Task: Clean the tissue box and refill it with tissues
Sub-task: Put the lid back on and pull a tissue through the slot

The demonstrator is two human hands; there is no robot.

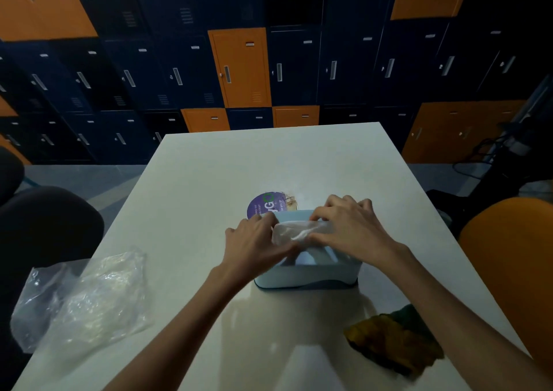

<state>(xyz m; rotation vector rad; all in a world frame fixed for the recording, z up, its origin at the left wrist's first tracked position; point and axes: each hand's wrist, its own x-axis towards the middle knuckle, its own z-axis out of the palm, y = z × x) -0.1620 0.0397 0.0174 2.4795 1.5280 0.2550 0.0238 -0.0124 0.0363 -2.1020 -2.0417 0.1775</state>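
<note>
Nearest on the bench [269, 157] lie a cloth [392, 342] and a plastic wrapper [86, 298]. Mid-bench stands the tissue box [305, 274]. The left hand [254, 241] and right hand [347, 226] curl their fingers around the tissues [296, 232] at its top. Refilling looks underway; next, the stack needs pressing down evenly.

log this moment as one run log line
phase: refill | left hand: holds tissues | right hand: holds tissues | tissues: at tissue box opening | cloth: idle, right | plastic wrapper: idle, left
</note>
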